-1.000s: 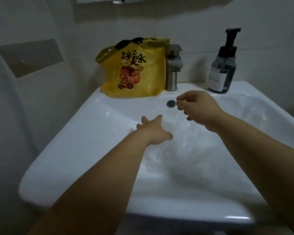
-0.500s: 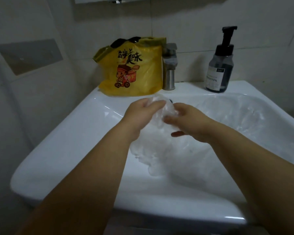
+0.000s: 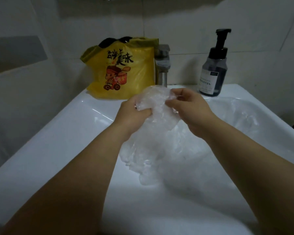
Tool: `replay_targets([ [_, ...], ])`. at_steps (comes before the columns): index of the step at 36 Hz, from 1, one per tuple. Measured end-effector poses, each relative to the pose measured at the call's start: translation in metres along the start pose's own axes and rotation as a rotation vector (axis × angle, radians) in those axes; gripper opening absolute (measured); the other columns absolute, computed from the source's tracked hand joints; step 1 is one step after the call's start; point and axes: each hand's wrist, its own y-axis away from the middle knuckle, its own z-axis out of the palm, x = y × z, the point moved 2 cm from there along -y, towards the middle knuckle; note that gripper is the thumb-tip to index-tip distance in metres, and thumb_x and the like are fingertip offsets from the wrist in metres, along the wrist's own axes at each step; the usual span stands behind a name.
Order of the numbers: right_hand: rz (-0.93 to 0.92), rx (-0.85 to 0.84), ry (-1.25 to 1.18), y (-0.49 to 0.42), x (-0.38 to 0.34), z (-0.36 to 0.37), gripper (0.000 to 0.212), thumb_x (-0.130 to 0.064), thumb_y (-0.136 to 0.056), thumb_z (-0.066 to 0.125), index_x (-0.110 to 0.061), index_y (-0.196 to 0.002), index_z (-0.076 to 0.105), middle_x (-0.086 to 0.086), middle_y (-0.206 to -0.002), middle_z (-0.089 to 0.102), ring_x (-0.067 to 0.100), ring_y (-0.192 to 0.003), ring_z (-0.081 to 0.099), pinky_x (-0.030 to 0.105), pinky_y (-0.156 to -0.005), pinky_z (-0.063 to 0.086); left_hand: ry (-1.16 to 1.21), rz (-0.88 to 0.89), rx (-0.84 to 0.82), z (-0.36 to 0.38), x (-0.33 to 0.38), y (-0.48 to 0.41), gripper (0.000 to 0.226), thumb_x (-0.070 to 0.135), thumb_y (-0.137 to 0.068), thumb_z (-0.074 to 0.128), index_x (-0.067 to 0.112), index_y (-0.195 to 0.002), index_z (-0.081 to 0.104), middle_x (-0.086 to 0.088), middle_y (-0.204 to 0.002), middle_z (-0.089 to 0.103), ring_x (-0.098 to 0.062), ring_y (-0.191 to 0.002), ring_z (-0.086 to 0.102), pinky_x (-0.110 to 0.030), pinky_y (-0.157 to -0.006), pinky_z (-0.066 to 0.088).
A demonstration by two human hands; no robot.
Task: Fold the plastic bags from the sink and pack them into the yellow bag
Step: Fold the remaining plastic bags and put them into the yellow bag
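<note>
The carrier bag [image 3: 126,73] is standing on the back ledge of the sink [image 3: 58,133], left of centre, with the tap [image 3: 162,68] just beside it on its right. Further right along that ledge, well apart from the tap, the pump bottle [image 3: 212,70] is standing upright. In front of the tap, the left hand [image 3: 131,116] and the right hand [image 3: 190,109] are meeting above the basin, gripping a plastic bag [image 3: 153,102] between them. Beneath the hands, more plastic bags [image 3: 159,158] are lying in the basin, spreading toward its right side.
</note>
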Motion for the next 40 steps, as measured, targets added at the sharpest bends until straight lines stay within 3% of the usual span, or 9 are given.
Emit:
replay_targets([
  [6, -0.048, -0.007, 0.120, 0.001, 0.004, -0.004, 0.047, -0.002, -0.084, 0.069, -0.018, -0.125, 0.053, 0.017, -0.107, 0.066, 0.029, -0.096, 0.066, 0.030, -0.077, 0.056, 0.014, 0.008, 0.126, -0.010, 0.001, -0.002, 0.028, 0.010, -0.087, 0.062, 0.024, -0.110, 0.060, 0.001, -0.101, 0.064, -0.016, -0.086, 0.061, -0.026, -0.069, 0.048],
  [10, -0.040, 0.003, 0.131, -0.001, 0.005, -0.006, 0.044, -0.007, -0.085, 0.068, -0.019, -0.125, 0.053, 0.004, -0.097, 0.067, 0.013, -0.079, 0.064, 0.014, -0.059, 0.049, 0.189, -0.078, 0.132, -0.016, 0.003, 0.001, 0.009, 0.009, -0.093, 0.059, 0.017, -0.091, 0.057, 0.001, -0.080, 0.062, -0.009, -0.068, 0.061, -0.028, -0.069, 0.050],
  [14, 0.052, 0.001, 0.045, -0.002, 0.008, -0.004, 0.022, -0.012, -0.090, 0.063, -0.015, -0.112, 0.061, 0.003, -0.099, 0.064, 0.019, -0.085, 0.061, 0.032, -0.082, 0.055, 0.316, -0.143, 0.070, -0.014, 0.005, 0.005, 0.010, 0.011, -0.098, 0.052, 0.015, -0.091, 0.058, 0.001, -0.075, 0.063, -0.013, -0.072, 0.061, -0.032, -0.074, 0.051],
  [18, 0.106, -0.029, -0.108, -0.001, 0.007, -0.001, 0.011, -0.006, -0.092, 0.058, -0.014, -0.098, 0.063, 0.014, -0.103, 0.066, 0.028, -0.089, 0.064, 0.038, -0.082, 0.056, 0.287, -0.185, 0.036, -0.008, 0.011, 0.010, 0.014, 0.026, -0.098, 0.054, 0.022, -0.086, 0.060, 0.006, -0.064, 0.055, -0.006, -0.051, 0.051, -0.017, -0.048, 0.046],
  [22, 0.142, -0.010, -0.358, -0.002, 0.005, 0.000, 0.018, -0.005, -0.090, 0.059, -0.008, -0.107, 0.064, 0.009, -0.093, 0.066, 0.025, -0.084, 0.062, 0.038, -0.081, 0.054, 0.200, -0.140, 0.024, -0.010, 0.010, 0.010, 0.028, 0.042, -0.084, 0.071, 0.015, -0.086, 0.065, -0.007, -0.089, 0.069, -0.024, -0.084, 0.066, -0.034, -0.073, 0.053],
  [28, 0.106, 0.040, -0.386, 0.003, 0.005, -0.001, 0.014, -0.012, -0.093, 0.058, -0.011, -0.107, 0.063, 0.001, -0.073, 0.060, 0.010, -0.057, 0.043, 0.024, -0.057, 0.037, -0.100, -0.136, 0.057, -0.020, -0.001, 0.010, 0.027, 0.031, -0.082, 0.074, 0.011, -0.095, 0.062, 0.000, -0.084, 0.058, -0.015, -0.075, 0.056, -0.023, -0.063, 0.042],
  [33, 0.043, 0.015, -0.202, 0.006, 0.004, 0.006, 0.031, -0.014, -0.093, 0.059, -0.009, -0.124, 0.056, 0.002, -0.078, 0.065, 0.009, -0.059, 0.049, 0.028, -0.067, 0.046, -0.187, -0.028, 0.042, -0.021, 0.005, 0.009, 0.066, 0.020, -0.084, 0.071, 0.025, -0.143, 0.041, 0.007, -0.133, 0.047, -0.010, -0.117, 0.049, -0.020, -0.082, 0.043],
  [37, 0.026, -0.051, -0.179, 0.010, 0.001, 0.011, 0.033, -0.020, -0.095, 0.058, -0.010, -0.126, 0.054, 0.006, -0.092, 0.068, 0.011, -0.064, 0.058, 0.030, -0.070, 0.050, -0.015, 0.015, -0.224, -0.004, 0.020, 0.020, 0.040, 0.027, -0.087, 0.068, 0.032, -0.126, 0.058, 0.011, -0.109, 0.067, 0.002, -0.096, 0.062, -0.017, -0.079, 0.046],
  [40, 0.089, -0.178, -0.281, 0.012, -0.002, 0.014, 0.043, -0.028, -0.098, 0.050, -0.021, -0.140, 0.041, 0.008, -0.120, 0.062, 0.023, -0.080, 0.066, 0.037, -0.078, 0.054, -0.094, 0.016, -0.219, -0.002, 0.013, 0.022, 0.019, 0.024, -0.092, 0.064, 0.030, -0.110, 0.064, 0.010, -0.085, 0.067, 0.000, -0.070, 0.061, -0.016, -0.066, 0.047],
])
